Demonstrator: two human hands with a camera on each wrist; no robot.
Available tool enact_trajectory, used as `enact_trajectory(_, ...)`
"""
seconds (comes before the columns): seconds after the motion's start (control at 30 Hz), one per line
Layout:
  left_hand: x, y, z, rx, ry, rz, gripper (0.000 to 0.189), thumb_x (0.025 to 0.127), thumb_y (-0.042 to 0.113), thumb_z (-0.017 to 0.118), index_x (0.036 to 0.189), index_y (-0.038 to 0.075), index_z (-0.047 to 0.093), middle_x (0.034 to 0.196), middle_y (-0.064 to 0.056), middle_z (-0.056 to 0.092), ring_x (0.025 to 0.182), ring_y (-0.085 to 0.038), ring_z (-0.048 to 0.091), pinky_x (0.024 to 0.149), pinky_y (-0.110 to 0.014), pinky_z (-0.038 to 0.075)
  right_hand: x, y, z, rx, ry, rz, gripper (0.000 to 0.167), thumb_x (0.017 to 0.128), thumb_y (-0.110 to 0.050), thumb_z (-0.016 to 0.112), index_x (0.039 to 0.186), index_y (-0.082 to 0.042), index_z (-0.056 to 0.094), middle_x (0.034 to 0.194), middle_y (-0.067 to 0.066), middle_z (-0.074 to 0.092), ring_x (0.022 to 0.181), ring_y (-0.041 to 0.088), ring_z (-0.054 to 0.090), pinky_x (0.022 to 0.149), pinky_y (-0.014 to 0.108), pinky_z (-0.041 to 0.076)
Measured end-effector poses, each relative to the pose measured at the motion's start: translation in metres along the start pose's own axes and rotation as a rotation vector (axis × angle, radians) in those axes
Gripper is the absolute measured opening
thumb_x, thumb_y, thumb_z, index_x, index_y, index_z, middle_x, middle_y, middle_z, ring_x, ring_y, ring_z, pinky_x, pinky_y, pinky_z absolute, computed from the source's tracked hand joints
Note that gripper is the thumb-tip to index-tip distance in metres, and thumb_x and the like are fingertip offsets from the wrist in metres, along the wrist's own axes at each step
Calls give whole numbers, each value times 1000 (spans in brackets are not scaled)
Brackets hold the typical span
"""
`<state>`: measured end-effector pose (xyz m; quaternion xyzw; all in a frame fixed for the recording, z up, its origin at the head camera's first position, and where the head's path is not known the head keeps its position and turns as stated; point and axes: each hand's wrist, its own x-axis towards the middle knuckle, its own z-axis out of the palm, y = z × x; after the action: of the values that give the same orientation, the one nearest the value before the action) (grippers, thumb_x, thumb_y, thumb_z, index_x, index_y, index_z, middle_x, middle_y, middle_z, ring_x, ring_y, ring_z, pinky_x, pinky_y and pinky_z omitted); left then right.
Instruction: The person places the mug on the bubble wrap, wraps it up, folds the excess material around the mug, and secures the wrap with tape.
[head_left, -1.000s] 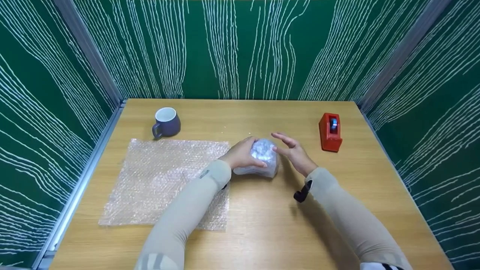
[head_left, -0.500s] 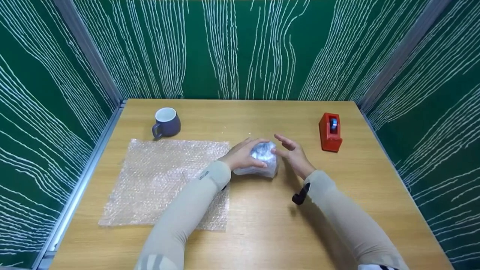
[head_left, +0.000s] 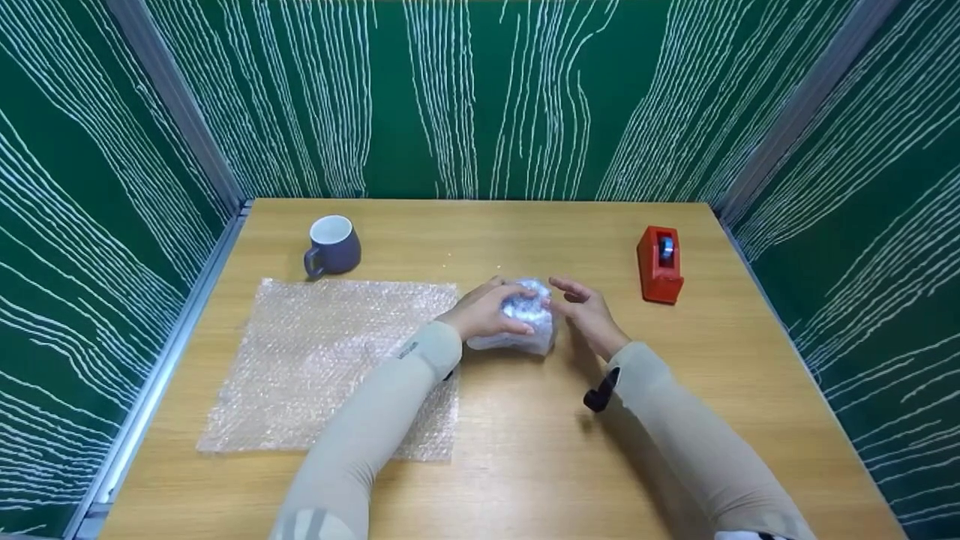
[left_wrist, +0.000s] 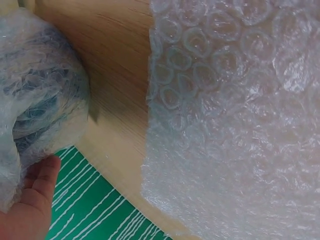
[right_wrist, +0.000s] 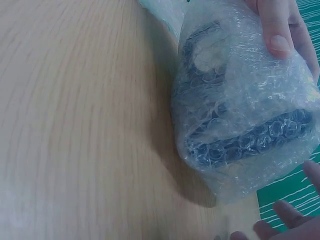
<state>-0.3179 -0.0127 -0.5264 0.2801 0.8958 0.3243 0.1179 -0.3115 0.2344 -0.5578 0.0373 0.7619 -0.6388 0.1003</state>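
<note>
A bubble-wrapped bundle [head_left: 529, 322] lies on the table right of centre; in the right wrist view something dark shows through the layers of the bundle [right_wrist: 235, 95]. My left hand [head_left: 484, 311] grips it from the left, thumb in front and fingers over the top. A loose flap of the wrap reaches out under that hand. On the bundle's right side is my right hand [head_left: 592, 319], its fingers spread and loosely bent. Whether its thumb touches the wrap I cannot tell. The hidden thing's exact kind cannot be made out.
A flat bubble wrap sheet [head_left: 315, 352] covers the table's left part, partly under the left forearm. Behind it stands a dark blue mug [head_left: 335, 247]. A red tape dispenser [head_left: 661, 270] is at the back right. Green walls [head_left: 420, 97] with white lines enclose the wooden table [head_left: 510, 450].
My left fingers have shifted further over the top of the bundle. The right hand has moved slightly down beside it. Mug, sheet and tape dispenser are unmoved.
</note>
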Motion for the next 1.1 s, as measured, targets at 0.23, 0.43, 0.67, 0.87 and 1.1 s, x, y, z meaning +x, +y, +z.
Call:
enact_trajectory(0.23, 0, 0, -2, 8, -4, 16, 77, 88, 51, 89, 157, 32, 59, 161, -7, 53, 140, -29, 59, 122, -44, 48, -3, -4, -2, -85, 42, 32, 69, 97, -30, 81, 156, -5, 56, 169, 17, 46, 159, 38, 34, 135, 53, 28)
enact_trajectory(0.43, 0, 1, -3, -1, -4, 19, 78, 88, 49, 89, 157, 31, 59, 161, -7, 53, 139, -29, 60, 121, -45, 49, -7, -8, 1, -135, -19, -126, 75, 102, -28, 76, 168, -19, 42, 180, 9, 29, 168, 36, 22, 137, 58, 22)
enact_trajectory(0.67, 0, 1, -1, -7, 1, 33, 73, 89, 46, 90, 154, 26, 62, 150, -11, 58, 133, -29, 62, 120, -43, 50, -12, -3, 8, -62, -153, -172, 49, 112, -22, 60, 160, -13, 55, 171, 14, 46, 158, 36, 41, 133, 56, 31)
enact_trajectory(0.87, -1, 1, -1, -31, 5, 41, 71, 89, 44, 90, 151, 26, 62, 145, -11, 59, 132, -29, 62, 120, -44, 50, -12, -2, 7, -98, -157, -170, 47, 113, -25, 59, 159, -15, 57, 170, 13, 47, 158, 36, 42, 133, 57, 32)
enact_trajectory(1.1, -1, -2, -2, -115, 8, -53, 108, 84, 51, 92, 168, 19, 32, 170, -8, 45, 152, -28, 50, 130, -44, 40, -15, -6, 11, -111, -92, -208, 48, 111, -19, 61, 158, -10, 56, 165, 16, 52, 154, 35, 47, 130, 56, 38)
